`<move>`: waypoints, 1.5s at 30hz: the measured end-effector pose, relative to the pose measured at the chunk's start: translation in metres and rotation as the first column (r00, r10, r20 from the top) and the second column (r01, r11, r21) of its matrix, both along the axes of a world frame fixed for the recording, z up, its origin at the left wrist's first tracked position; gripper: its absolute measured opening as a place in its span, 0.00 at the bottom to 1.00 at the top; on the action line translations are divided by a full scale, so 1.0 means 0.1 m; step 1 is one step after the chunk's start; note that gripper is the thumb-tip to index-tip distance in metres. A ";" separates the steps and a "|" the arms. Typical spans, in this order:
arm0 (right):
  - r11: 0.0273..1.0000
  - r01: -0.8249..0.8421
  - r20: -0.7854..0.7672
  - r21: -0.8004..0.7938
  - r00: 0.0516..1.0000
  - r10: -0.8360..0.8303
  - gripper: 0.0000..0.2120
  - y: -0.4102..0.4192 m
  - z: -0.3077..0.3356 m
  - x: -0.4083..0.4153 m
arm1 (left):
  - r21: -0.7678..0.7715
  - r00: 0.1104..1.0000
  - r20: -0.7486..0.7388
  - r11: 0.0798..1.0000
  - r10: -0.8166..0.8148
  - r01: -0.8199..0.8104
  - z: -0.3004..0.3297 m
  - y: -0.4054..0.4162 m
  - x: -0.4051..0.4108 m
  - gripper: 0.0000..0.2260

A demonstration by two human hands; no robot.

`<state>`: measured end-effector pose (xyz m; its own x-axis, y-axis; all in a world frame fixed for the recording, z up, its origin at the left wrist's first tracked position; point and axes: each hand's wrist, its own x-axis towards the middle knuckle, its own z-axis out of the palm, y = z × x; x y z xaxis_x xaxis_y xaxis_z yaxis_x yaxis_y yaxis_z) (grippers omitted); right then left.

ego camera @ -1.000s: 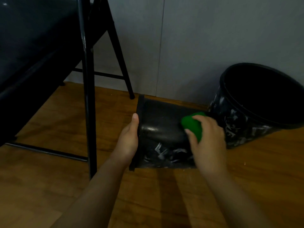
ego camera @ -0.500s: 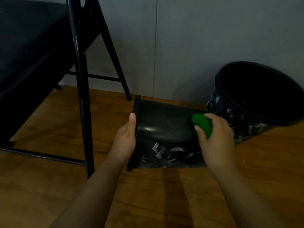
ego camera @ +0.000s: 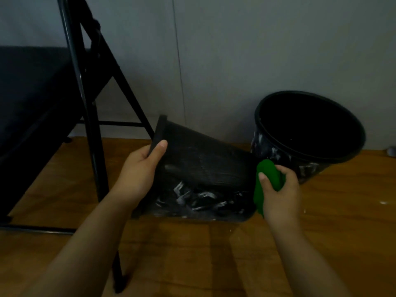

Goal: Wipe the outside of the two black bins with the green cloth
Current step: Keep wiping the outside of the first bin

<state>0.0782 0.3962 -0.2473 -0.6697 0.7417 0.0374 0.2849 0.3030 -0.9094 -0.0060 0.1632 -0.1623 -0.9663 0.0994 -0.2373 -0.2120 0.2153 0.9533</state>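
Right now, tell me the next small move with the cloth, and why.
Probably sweep the cloth back left along the tipped bin. The right hand grips it at the bin's base end, the left hand steadies the rim, and the lower side shows white smears. The upright bin looks smeared too, but can wait.

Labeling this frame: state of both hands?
Left hand: grips the rim of the tipped bin.
Right hand: holds the green cloth.
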 end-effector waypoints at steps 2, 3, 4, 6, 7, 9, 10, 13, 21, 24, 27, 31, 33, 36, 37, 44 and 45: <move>0.997 0.007 -0.061 -0.080 0.998 -0.012 0.15 -0.05 0.13 0.01 | -0.027 0.997 -0.042 0.997 -0.072 0.071 0.14 0.05 -0.02 0.13; 0.995 0.010 -0.094 -0.099 0.995 -0.019 0.14 -0.07 0.20 0.02 | -0.065 0.991 -0.066 0.991 -0.118 0.114 0.19 0.08 -0.02 0.13; 0.992 0.014 -0.122 -0.124 0.992 -0.029 0.13 -0.08 0.28 0.03 | -0.137 0.981 -0.101 0.979 -0.166 0.152 0.21 0.11 -0.01 0.13; 0.978 0.009 -0.146 -0.208 0.988 -0.040 0.12 -0.10 0.44 0.04 | -0.366 0.945 -0.186 0.911 -0.270 0.189 0.21 0.19 0.01 0.13; 0.966 -0.004 -0.136 -0.259 0.990 -0.033 0.12 -0.11 0.52 0.03 | -0.488 0.921 -0.211 0.852 -0.328 0.191 0.21 0.24 0.02 0.13; 0.930 -0.027 -0.075 -0.367 0.997 0.000 0.12 -0.11 0.67 0.00 | -0.692 0.867 -0.231 0.701 -0.441 0.172 0.16 0.34 0.05 0.14; 0.904 -0.039 -0.042 -0.427 0.999 0.024 0.12 -0.10 0.74 -0.02 | -0.762 0.846 -0.227 0.629 -0.483 0.155 0.12 0.39 0.06 0.14; 0.790 -0.090 0.004 -0.607 0.993 0.116 0.11 0.00 0.98 -0.02 | -0.862 0.820 -0.172 0.487 -0.546 0.143 -0.02 0.51 0.10 0.15; 0.588 -0.324 -0.105 -0.741 0.921 0.374 0.13 0.43 1.44 0.23 | -0.969 0.721 -0.135 0.243 -0.680 0.047 -0.25 0.84 0.33 0.17; 0.508 -0.385 -0.176 -0.770 0.895 0.410 0.15 0.50 1.54 0.26 | -0.983 0.678 -0.079 0.171 -0.731 0.070 -0.32 0.92 0.38 0.18; 0.443 -0.405 -0.235 -0.800 0.890 0.390 0.15 0.50 1.62 0.25 | -0.992 0.661 -0.058 0.115 -0.748 0.043 -0.35 0.92 0.36 0.20; 0.406 -0.448 -0.307 -0.796 0.878 0.366 0.12 0.48 1.69 0.20 | -0.976 0.718 -0.005 0.158 -0.696 0.147 -0.24 0.85 0.29 0.29; 0.419 -0.477 -0.324 -0.772 0.864 0.385 0.13 0.49 1.71 0.18 | -0.935 0.743 -0.137 0.333 -0.656 0.121 -0.04 0.81 0.27 0.26; 0.448 -0.524 -0.327 -0.725 0.834 0.445 0.15 0.48 1.79 0.17 | -0.617 0.786 -0.447 0.784 -0.427 0.075 0.40 0.82 0.22 0.10; 0.445 -0.545 -0.340 -0.710 0.819 0.462 0.16 0.47 1.83 0.17 | -0.383 0.844 -0.433 0.912 -0.315 0.144 0.57 0.85 0.22 0.06; 0.355 -0.665 -0.446 -0.657 0.722 0.528 0.17 0.33 2.11 0.23 | 0.492 0.895 -0.130 0.756 -0.427 0.432 1.13 0.97 0.42 0.13; 0.357 -0.676 -0.457 -0.645 0.715 0.529 0.17 0.31 2.12 0.25 | 0.487 0.904 -0.163 0.765 -0.395 0.422 1.11 0.96 0.42 0.10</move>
<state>0.1029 0.4269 -0.0354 -0.9869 -0.0608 -0.1495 0.1609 -0.4418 -0.8826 0.0363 0.2591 -0.0517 -0.8158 0.5783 0.0025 -0.1652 -0.2372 0.9573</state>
